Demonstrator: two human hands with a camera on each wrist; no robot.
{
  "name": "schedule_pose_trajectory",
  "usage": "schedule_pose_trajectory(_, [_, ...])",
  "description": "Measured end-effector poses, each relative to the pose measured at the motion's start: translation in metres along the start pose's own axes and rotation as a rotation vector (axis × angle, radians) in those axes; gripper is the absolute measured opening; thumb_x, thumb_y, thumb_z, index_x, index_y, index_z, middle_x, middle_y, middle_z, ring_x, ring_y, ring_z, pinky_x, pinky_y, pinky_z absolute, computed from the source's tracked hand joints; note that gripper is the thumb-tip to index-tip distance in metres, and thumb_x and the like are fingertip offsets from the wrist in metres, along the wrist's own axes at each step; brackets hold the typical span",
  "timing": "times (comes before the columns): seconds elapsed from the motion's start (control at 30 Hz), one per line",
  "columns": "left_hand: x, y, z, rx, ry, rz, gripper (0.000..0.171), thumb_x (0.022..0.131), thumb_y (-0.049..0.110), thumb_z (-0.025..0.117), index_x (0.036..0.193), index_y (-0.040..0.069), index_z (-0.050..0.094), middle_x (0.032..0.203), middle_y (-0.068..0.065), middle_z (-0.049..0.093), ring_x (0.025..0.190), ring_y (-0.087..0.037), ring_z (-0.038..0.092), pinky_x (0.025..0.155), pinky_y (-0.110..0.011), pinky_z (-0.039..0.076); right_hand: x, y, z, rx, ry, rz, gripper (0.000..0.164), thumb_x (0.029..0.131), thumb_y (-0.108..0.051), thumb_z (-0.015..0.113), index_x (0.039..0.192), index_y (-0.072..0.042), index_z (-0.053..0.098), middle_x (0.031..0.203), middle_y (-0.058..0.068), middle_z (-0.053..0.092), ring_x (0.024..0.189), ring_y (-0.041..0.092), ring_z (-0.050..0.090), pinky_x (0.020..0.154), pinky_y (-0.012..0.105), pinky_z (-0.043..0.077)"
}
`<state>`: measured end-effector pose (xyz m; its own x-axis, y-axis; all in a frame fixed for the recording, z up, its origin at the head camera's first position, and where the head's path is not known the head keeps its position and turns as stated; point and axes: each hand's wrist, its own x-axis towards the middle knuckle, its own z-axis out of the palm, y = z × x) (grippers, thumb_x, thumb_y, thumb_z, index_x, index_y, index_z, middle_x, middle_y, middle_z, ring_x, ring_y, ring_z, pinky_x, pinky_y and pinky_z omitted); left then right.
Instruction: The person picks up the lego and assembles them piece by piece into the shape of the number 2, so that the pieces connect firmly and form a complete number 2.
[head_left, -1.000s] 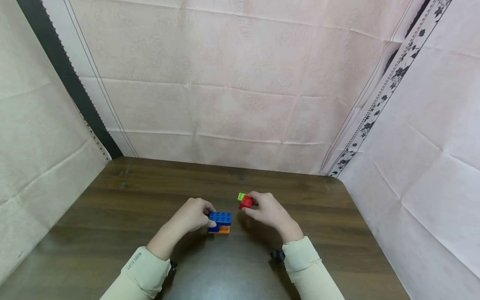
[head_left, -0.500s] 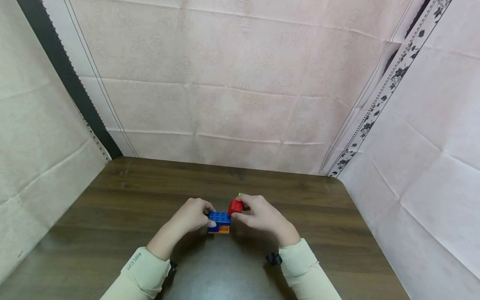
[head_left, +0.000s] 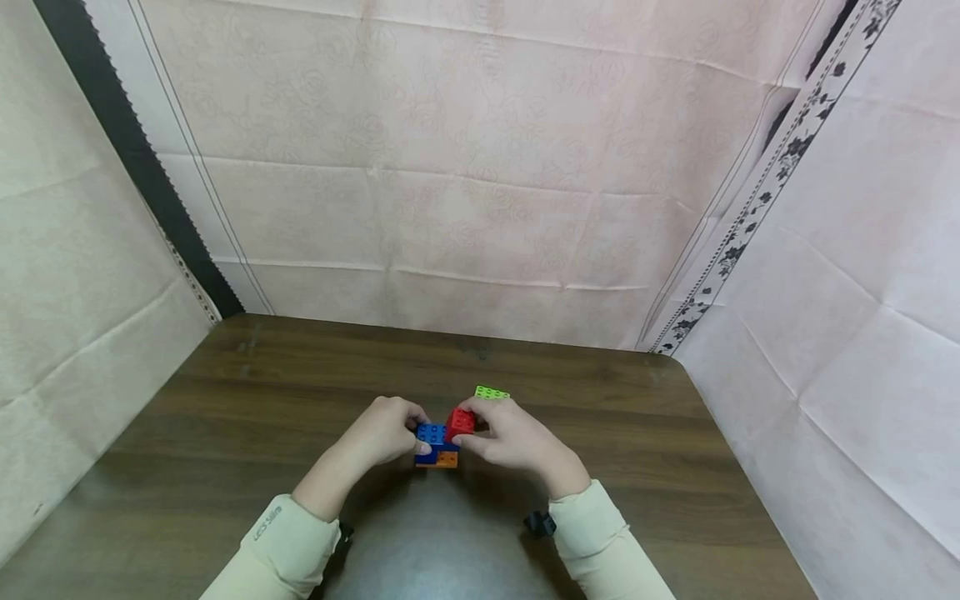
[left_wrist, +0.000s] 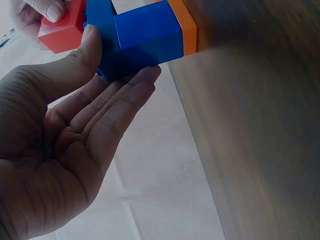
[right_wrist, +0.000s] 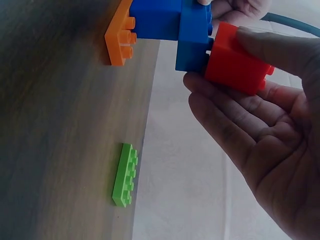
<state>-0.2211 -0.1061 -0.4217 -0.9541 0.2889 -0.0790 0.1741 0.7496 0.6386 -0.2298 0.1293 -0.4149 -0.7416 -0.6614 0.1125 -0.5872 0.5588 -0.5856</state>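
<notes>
A blue toy building brick [head_left: 431,432] sits atop a second blue brick [left_wrist: 150,25], which stands on a flat orange brick [head_left: 447,459] on the table. My left hand [head_left: 386,433] pinches the upper blue brick at its left end, between thumb and fingers. In my right hand [head_left: 513,433] a red brick [head_left: 460,425] is pinched, held over the right end of the upper blue brick. The right wrist view shows blue studs [right_wrist: 210,45] in a narrow gap below the red brick, which leans slightly.
Behind my right hand lies a flat green brick [head_left: 492,392]. The brown wooden table [head_left: 300,367] meets pale cloth walls [head_left: 450,208] at its back and sides.
My right hand has carried the red brick leftward from beside the green brick onto the upper blue brick's right end. The green brick shows more now. My left hand stays put.
</notes>
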Motion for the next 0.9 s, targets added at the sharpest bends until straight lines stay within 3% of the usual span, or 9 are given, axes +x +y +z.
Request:
schedule_pose_trajectory(0.5, [0.001,-0.001,0.001,-0.003,-0.008,-0.002,0.024,0.081,0.017,0.085,0.103,0.011,0.076,0.092,-0.003,0.071,0.078,-0.016,0.063,0.078,-0.042,0.057,0.004,-0.006,0.003,-0.043,-0.004,0.029,0.034,0.097,-0.032,0.069,0.125,-0.013,0.061,0.092,-0.009,0.063,0.079,0.007,0.061,0.07,0.021,0.053])
schedule_pose_trajectory(0.9, [-0.003,-0.002,0.002,0.003,-0.009,0.042,0.028,0.084,0.021,0.083,0.109,0.01,0.077,0.097,-0.002,0.074,0.083,-0.014,0.066,0.082,-0.044,0.057,0.006,-0.013,0.003,-0.103,-0.005,0.038,0.036,0.097,-0.031,0.069,0.126,-0.01,0.061,0.085,-0.008,0.061,0.07,0.008,0.056,0.06,0.022,0.051])
